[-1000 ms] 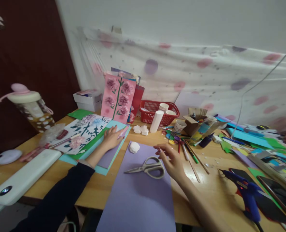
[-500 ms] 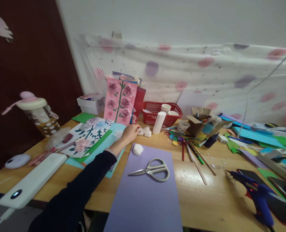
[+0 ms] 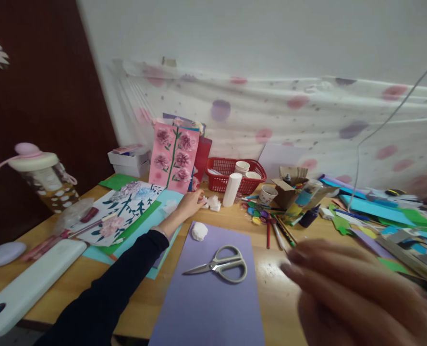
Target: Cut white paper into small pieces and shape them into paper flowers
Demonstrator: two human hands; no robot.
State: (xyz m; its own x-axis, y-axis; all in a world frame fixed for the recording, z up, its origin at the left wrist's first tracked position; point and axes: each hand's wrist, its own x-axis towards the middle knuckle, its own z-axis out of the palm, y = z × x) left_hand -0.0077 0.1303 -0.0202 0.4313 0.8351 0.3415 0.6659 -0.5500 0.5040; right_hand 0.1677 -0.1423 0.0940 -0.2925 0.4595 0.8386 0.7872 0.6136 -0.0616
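My left hand [image 3: 189, 205] reaches to the back of the table, fingers drawn together at the edge of some crumpled white tissue pieces [image 3: 214, 203]. Whatever lies between its fingertips is too small to make out. Large and smeared by motion, my right hand [image 3: 357, 288] hovers at the lower right, above the table; its grip cannot be read. Between the hands lies a purple sheet [image 3: 206, 312]. On it rest a round white wad [image 3: 199, 231] and scissors [image 3: 218, 264] with pale handles, points to the left.
A white roll [image 3: 232, 190] stands before a red basket [image 3: 213, 180] with paper cups. Paints [image 3: 257, 211], brushes and a dark bottle [image 3: 309, 217] are to the right. At left are a flower picture [image 3: 127, 211], a white device [image 3: 36, 283] and a drink bottle [image 3: 47, 178].
My right hand has come into view from the lower right, now covering the area where the glue gun lay. My left hand stays near the tissue pieces. The whole view has shifted slightly.
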